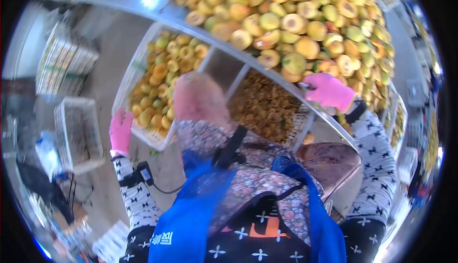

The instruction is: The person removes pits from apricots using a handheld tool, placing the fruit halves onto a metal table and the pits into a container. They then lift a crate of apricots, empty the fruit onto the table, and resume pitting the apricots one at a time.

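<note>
My left hand [121,132], in a pink glove, is at the near left corner of a white crate [125,87], its fingers stretched up and slightly apart at the rim. Halved yellow peaches [157,79] fill the crate. In its own pink glove, my right hand [330,91] closes around a small metal tool [305,86] with a dark part; the glove hides most of it. That hand overlaps the near edge of a metal table [210,38], beside a large heap of halved peaches [305,22]. Some halves show hollowed centres.
Below the table edge, a crate holds brown peach pits [265,105]. My knee [200,98] stands between it and the peach crate. On the floor at left are an empty white crate [98,141] and stacked crates [67,60]. A cable [167,191] runs from my left wrist device.
</note>
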Available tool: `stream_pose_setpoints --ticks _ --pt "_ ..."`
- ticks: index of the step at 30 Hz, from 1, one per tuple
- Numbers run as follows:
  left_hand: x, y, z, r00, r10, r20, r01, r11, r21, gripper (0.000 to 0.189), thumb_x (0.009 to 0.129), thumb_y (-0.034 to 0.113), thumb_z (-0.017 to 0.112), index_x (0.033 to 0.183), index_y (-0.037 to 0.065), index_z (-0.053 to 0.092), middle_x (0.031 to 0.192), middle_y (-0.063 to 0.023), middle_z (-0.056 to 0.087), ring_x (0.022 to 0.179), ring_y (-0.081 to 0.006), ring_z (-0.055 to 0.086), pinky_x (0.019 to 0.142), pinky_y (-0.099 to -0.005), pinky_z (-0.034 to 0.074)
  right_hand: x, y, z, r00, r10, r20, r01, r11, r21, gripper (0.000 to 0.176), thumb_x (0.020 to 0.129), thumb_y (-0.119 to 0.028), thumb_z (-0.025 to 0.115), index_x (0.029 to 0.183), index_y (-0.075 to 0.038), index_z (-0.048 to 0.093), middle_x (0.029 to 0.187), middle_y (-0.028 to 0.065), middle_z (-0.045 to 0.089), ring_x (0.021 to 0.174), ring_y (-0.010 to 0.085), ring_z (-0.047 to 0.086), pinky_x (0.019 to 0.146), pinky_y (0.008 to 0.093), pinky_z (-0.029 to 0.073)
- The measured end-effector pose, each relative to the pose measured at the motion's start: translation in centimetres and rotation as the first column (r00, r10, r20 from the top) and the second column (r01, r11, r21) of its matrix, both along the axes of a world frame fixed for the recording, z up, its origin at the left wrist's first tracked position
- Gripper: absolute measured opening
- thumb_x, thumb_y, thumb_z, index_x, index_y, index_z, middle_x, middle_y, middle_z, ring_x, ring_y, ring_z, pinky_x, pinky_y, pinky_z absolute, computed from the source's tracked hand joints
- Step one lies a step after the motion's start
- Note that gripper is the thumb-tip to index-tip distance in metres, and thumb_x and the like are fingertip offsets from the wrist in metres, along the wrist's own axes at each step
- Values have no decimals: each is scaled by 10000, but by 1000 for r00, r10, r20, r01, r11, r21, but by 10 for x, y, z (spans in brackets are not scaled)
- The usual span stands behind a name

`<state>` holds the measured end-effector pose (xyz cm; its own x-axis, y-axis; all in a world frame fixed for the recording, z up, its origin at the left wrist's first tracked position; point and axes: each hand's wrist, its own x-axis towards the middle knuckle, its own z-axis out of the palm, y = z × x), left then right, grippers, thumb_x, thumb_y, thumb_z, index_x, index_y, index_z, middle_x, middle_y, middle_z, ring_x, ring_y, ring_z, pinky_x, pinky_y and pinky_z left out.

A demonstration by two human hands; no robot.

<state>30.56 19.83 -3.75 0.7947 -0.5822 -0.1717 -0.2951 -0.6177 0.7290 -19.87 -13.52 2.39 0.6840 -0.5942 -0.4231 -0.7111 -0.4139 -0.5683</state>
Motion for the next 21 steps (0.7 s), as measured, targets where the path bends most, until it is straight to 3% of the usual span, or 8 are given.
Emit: stream_pose_setpoints --ticks 3,5,7,12,16,19,20,21 --pt "-45 -93 41 962 -264 69 272 942 -198 504 907 252 682 1328 3 560 1191 -118 649 1067 -176 611 878 -304 512 -10 20 25 956 -136 258 195 956 -218 312 789 -200 699 1064 -52 682 795 117 661 631 210 647 591 334 507" --pt "-116 -155 88 901 -432 -41 404 869 -286 461 924 254 668 1297 -2 580 1160 -86 659 1018 -134 614 841 -289 513 -17 39 49 838 -391 380 452 888 -85 232 842 -88 655 1065 -56 707 831 52 691 675 101 632 601 270 494" --pt "-155 -203 80 774 -630 -61 561 728 -394 458 931 285 661 1278 -7 591 1125 -85 673 966 -126 629 808 -279 512 -48 43 36 674 -345 654 528 843 -99 219 848 -16 630 1050 -39 711 882 33 705 700 78 624 616 231 481" --pt "-283 -293 55 380 -851 361 925 353 -141 523 874 321 723 1292 37 589 1148 -118 647 1066 -204 618 885 -335 492 -122 78 23 35 -558 829 496 730 470 216 878 -36 559 1065 31 646 1022 143 688 884 218 669 792 296 498" --pt "-334 -310 3 304 -737 603 869 475 141 568 829 347 753 1267 25 587 1165 -133 637 1107 -254 594 932 -388 473 -143 93 -14 -116 -468 876 304 823 480 239 898 -152 593 1051 26 637 1037 178 659 987 295 632 892 374 486" --pt "-326 -318 2 460 -808 368 888 420 -186 566 867 383 703 1306 60 551 1170 -129 632 1087 -273 611 898 -376 491 -119 127 -19 -298 -604 740 498 563 660 468 940 -424 546 1132 2 572 845 129 619 826 270 612 718 358 508" --pt "-326 -309 18 520 -788 -329 702 614 -361 511 910 373 644 1322 89 536 1196 -122 623 1095 -309 617 875 -395 504 -116 138 -24 -299 -743 599 286 529 799 496 951 -454 517 1145 1 559 825 120 617 779 252 602 676 346 503" --pt "-325 -301 26 373 -780 -503 551 622 -556 487 920 334 632 1327 91 520 1187 -125 612 1082 -309 609 883 -420 508 -113 146 -27 -250 -857 451 63 450 891 524 963 -485 487 1157 -1 545 805 112 614 733 234 593 633 334 499"
